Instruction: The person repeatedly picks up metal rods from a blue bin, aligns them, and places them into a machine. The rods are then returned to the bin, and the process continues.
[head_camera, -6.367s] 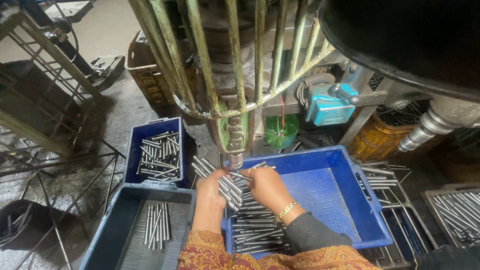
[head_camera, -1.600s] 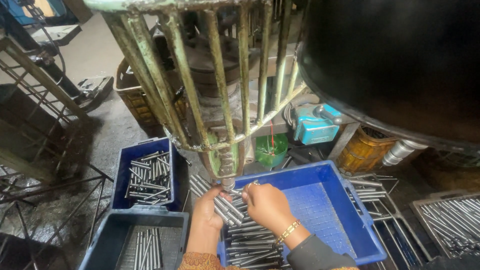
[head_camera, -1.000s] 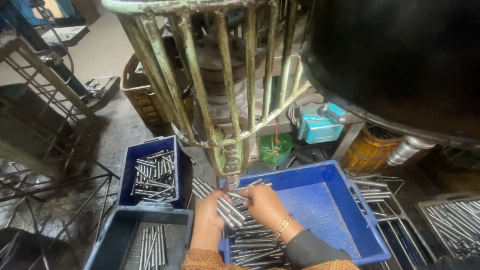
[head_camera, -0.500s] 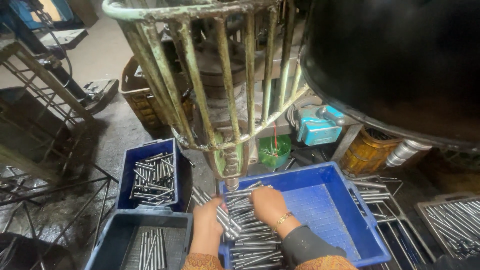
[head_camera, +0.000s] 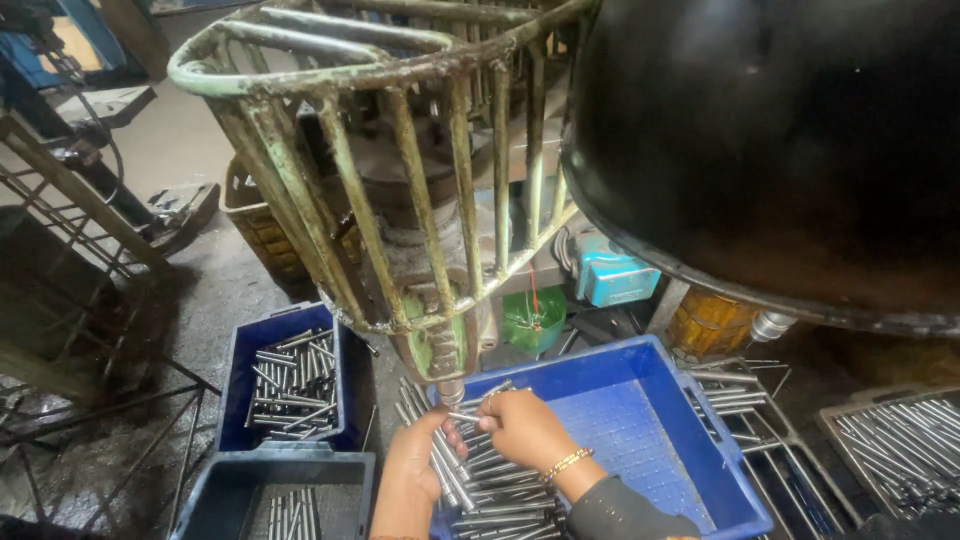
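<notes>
Covering the rods (head_camera: 500, 490), both hands (head_camera: 525, 430) hide their grip.

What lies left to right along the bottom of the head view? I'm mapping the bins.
Dark grey bin → left hand → right hand → big blue crate → tray of rods.

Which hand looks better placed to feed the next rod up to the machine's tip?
Probably the right hand: it sits just below the machine's tip, fingers pinching a metal rod. The left hand is lower, gripping a bundle of rods over the blue tray.
</notes>
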